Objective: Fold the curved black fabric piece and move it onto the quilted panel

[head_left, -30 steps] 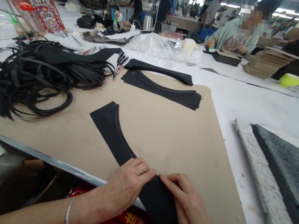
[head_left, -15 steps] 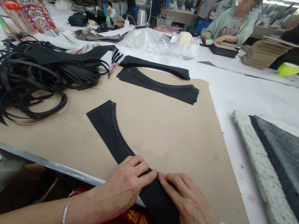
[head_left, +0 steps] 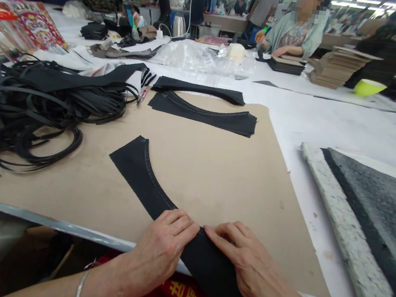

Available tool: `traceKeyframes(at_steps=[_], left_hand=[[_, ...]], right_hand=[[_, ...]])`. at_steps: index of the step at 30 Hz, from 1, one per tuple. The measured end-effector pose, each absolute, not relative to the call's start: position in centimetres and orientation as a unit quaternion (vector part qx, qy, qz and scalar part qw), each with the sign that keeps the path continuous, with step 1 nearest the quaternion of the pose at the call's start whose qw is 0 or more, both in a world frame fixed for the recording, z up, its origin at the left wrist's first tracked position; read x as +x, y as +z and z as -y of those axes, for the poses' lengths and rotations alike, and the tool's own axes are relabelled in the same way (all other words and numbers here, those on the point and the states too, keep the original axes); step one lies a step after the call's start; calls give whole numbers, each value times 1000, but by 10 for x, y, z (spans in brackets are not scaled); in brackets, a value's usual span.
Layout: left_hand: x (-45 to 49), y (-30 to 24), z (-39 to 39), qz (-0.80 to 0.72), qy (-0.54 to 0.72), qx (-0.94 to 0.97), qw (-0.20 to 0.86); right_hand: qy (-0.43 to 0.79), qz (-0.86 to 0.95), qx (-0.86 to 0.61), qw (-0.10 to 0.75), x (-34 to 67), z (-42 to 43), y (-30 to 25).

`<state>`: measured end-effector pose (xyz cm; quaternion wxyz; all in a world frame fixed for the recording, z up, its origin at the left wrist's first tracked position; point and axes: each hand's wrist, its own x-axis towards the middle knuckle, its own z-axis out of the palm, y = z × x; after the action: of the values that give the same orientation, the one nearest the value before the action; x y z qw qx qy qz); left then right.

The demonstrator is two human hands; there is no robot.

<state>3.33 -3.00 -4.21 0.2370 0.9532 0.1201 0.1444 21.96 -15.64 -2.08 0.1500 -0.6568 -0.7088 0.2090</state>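
A black curved piece of leather-like material [head_left: 139, 169] lies slantwise on the brown sheet, its near end hanging over the table edge. Along its inner curve runs a line of stitching or marks. My left hand [head_left: 165, 238] presses on the middle of this piece, fingers bent and closed at its curved edge. My right hand [head_left: 241, 254] grips the same edge just to the right, thumb and forefinger near the left fingertips. What lies under the fingers is hidden. Farther back, more black curved pieces [head_left: 205, 116] lie in a small overlapping stack.
A tangled heap of black strips [head_left: 40, 105] covers the left side. The brown sheet [head_left: 209, 170] lies on a white-topped table. At right sits a speckled slab with grey material [head_left: 337, 209]. Clear plastic [head_left: 189, 55], stacked boards [head_left: 340, 68] and a seated person [head_left: 297, 34] are across the table.
The view has shifted slightly. Both hands stay at the curved edge of the black piece with only small finger movement. The person across has raised one hand.
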Motion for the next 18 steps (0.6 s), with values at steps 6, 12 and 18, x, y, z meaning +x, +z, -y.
traceKeyframes(at_steps=[6, 12, 18], left_hand=[[33, -39, 28, -112, 120, 959, 231], [33, -41, 29, -103, 124, 965, 208], [33, -42, 31, -98, 130, 966, 203]], right_hand=[[102, 767, -627, 86, 219, 159, -32], [102, 756, -644, 64, 221, 159, -32], [221, 655, -685, 228, 233, 166, -28]])
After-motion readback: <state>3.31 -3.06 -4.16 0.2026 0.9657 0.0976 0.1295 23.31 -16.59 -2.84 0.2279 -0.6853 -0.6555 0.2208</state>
